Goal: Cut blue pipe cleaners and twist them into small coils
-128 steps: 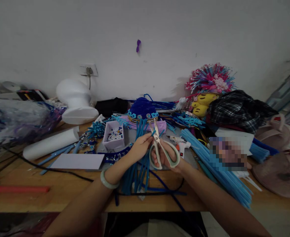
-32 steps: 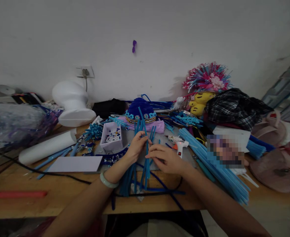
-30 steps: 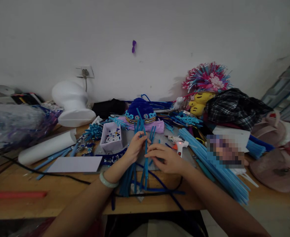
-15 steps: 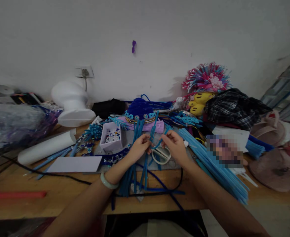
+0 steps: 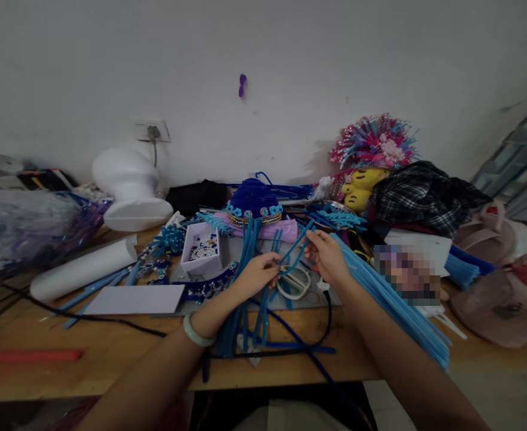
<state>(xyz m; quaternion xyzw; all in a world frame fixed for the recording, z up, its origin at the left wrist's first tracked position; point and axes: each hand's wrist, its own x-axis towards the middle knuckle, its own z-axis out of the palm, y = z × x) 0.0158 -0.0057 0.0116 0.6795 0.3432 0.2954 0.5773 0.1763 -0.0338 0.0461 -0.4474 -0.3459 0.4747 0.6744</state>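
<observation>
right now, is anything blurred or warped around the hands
Head view: the left hand and right hand pinching blue pipe cleaners look fairly sharp; the plastic bag at the left edge smears; a pixelated block sits beside the right hand; the table edge bows slightly.

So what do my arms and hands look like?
Both forearms are bare, with no sleeves or gloves. The left hand has a smooth pale green bangle round its wrist; the right hand and wrist wear nothing visible.
</observation>
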